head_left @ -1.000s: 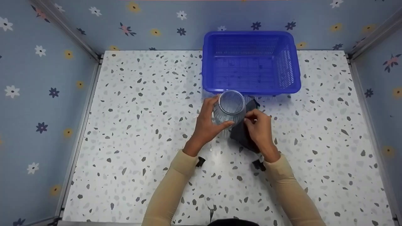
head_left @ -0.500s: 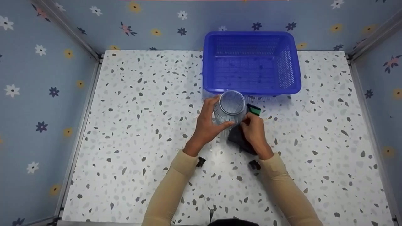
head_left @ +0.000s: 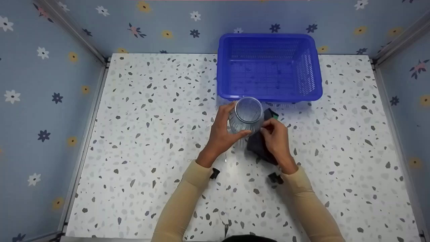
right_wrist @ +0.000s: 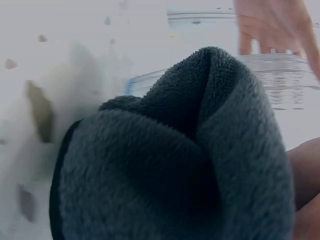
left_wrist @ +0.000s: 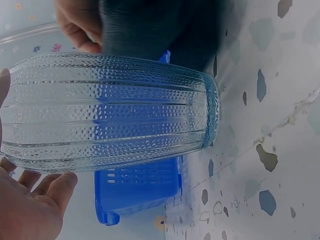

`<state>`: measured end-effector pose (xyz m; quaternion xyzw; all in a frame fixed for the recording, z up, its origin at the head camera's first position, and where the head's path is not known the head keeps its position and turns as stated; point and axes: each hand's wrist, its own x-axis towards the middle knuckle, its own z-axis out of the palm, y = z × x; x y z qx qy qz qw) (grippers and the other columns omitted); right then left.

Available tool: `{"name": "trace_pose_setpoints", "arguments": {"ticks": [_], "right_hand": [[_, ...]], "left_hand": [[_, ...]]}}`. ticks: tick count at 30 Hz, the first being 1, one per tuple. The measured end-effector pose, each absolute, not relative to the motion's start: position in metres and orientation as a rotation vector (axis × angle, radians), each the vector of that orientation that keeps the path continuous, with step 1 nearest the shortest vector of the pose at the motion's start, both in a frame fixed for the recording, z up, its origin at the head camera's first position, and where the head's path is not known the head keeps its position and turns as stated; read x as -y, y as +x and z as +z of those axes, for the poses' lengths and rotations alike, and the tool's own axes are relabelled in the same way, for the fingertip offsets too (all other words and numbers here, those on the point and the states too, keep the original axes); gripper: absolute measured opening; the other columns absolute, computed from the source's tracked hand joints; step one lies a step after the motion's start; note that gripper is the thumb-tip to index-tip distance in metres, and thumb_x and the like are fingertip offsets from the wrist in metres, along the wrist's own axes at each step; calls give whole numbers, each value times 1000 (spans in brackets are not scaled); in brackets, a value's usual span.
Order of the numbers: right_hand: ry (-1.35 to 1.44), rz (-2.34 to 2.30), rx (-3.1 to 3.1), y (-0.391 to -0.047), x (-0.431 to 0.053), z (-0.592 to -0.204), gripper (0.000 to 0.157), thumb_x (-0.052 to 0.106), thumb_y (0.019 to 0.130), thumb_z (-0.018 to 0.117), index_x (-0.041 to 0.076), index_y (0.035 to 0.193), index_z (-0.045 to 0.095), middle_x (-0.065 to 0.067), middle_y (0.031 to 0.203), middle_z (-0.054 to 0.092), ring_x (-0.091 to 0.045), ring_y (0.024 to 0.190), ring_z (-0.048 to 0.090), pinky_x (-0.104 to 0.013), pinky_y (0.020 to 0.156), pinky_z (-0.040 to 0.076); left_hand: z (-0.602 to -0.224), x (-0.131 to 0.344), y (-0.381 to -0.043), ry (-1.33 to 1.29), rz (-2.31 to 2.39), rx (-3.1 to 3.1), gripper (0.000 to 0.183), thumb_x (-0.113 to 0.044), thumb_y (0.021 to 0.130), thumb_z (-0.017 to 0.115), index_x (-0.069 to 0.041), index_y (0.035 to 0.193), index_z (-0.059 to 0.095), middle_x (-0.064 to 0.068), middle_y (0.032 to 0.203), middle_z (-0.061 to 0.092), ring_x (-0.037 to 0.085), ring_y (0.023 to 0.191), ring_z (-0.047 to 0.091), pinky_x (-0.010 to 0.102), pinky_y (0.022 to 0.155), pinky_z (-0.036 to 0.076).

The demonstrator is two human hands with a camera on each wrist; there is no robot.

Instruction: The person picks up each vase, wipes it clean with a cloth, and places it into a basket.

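A clear ribbed glass vase (head_left: 247, 126) with a dotted texture stands upright at the table's middle, its round mouth facing up. In the left wrist view the whole side of the vase (left_wrist: 110, 112) shows, its base down by the tabletop. My left hand (head_left: 221, 131) grips it near the rim, thumb on the near side and fingers behind. A dark grey fleecy cloth (head_left: 258, 148) hangs from my right hand (head_left: 277, 137), which pinches it against the vase's right side. Close up, the folded cloth (right_wrist: 150, 170) hides most of the vase from the right wrist camera.
Just behind the vase stands a blue plastic basket (head_left: 268, 97) with slotted walls. The speckled white table (head_left: 151, 151) is bounded by flowered blue panels (head_left: 43, 111) at left, back and right.
My right hand moves the cloth toward me and left along the vase's side, then slightly back up and right. A green patch on the cloth shows, then is mostly covered. The left hand holds still.
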<state>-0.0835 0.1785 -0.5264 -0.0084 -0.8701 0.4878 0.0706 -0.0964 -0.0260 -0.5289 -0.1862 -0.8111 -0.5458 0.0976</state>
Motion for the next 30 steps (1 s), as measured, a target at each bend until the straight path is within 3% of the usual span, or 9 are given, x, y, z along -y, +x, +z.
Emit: {"name": "trace_pose_setpoints", "arguments": {"ticks": [4, 10, 23, 30], "right_hand": [[-12, 1546, 2530, -81, -180, -511, 7, -16, 94, 67, -9, 96, 69, -24, 100, 72, -36, 95, 70, -17, 79, 51], [2, 1554, 2477, -78, -180, -491, 8, -13, 96, 66, -8, 100, 71, -22, 104, 73, -35, 100, 71, -21, 84, 54], [99, 1495, 2392, -74, -171, -457, 7, -11, 95, 70, -9, 100, 73, -21, 97, 74, -32, 90, 73, -15, 81, 54], [151, 1461, 2409, -72, -172, -454, 9, -10, 94, 73, -7, 102, 74, -19, 99, 74, -30, 94, 73, -13, 82, 55]], "left_hand": [[-527, 26, -97, -553, -1611, 2403, 95, -34, 82, 93, -6, 157, 42, 15, 147, 49, 28, 138, 51, 47, 111, 48], [-528, 26, -98, -567, -1601, 2385, 95, -32, 81, 94, -4, 156, 42, 16, 146, 49, 28, 137, 51, 46, 111, 48], [-527, 25, -97, -562, -1594, 2370, 94, -31, 81, 94, -5, 155, 43, 16, 145, 50, 28, 136, 52, 45, 112, 47], [-528, 26, -97, -574, -1602, 2363, 94, -30, 81, 94, -3, 155, 43, 17, 144, 50, 29, 134, 52, 46, 111, 48]]}}
